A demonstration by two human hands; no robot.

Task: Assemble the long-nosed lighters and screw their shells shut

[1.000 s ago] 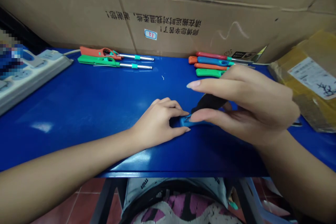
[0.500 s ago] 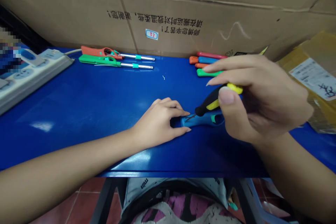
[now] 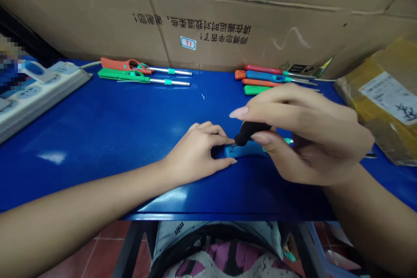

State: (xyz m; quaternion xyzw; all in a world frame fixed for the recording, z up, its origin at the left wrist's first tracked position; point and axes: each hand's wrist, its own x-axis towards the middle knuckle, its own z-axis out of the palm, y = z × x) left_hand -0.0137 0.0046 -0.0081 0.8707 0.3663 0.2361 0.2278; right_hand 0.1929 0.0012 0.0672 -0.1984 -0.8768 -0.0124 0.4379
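A blue long-nosed gas lighter (image 3: pixel 246 149) lies flat on the blue table. My left hand (image 3: pixel 205 147) rests on the tabletop, its thumb and index finger on either side of the lighter's left end. In my right hand (image 3: pixel 309 134) is a screwdriver with a dark handle (image 3: pixel 252 131), pinched between thumb and fingers. It leans down to the left, its shaft pointing at the lighter's left end. The right hand hides part of the handle and much of the lighter's right side, though a bit of its metal tube (image 3: pixel 291 141) shows.
Behind to the left lie an orange lighter (image 3: pixel 117 64) and a green lighter (image 3: pixel 120 74). Several coloured lighters (image 3: pixel 263 76) are grouped at the back right. A power strip (image 3: pixel 42 89) stands at left, a taped parcel (image 3: pixel 384 95) at right. A large carton (image 3: pixel 208 17) walls off the back.
My right hand has turned and shifted slightly left and down with the screwdriver, and its fingers now cover more of the handle. My left hand and the blue lighter stay put.
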